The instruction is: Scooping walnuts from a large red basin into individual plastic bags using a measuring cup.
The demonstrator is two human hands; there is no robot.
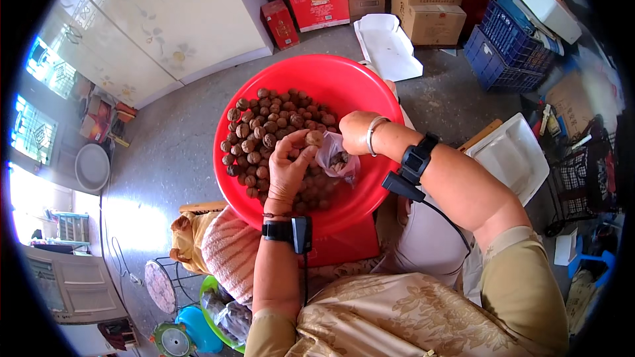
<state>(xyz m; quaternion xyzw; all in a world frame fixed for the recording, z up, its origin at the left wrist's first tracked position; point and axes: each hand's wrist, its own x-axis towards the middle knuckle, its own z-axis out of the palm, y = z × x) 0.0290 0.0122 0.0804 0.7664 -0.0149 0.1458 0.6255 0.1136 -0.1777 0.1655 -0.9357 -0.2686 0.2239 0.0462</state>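
A big red plastic basin (367,84) stands before me, with many brown walnuts (270,126) heaped mostly in its left and lower parts. Between thumb and fingers, my left hand (290,163) grips one lighter walnut (314,138) above the heap. A thin pinkish plastic bag (333,151) with small brown pieces in it lies open between my hands. My right hand (354,131), its fingers curled, is at the bag's upper right edge; its fingertips are hidden, and I cannot tell whether it pinches the bag.
A white tray (389,52) lies on the floor beyond the basin, near stacked cardboard boxes (436,25). Blue crates (501,64) stand at the upper right, and a white plastic tray (516,158) is to the right. At the lower left are a round stool (160,286) and a green basin (211,320) holding bags.
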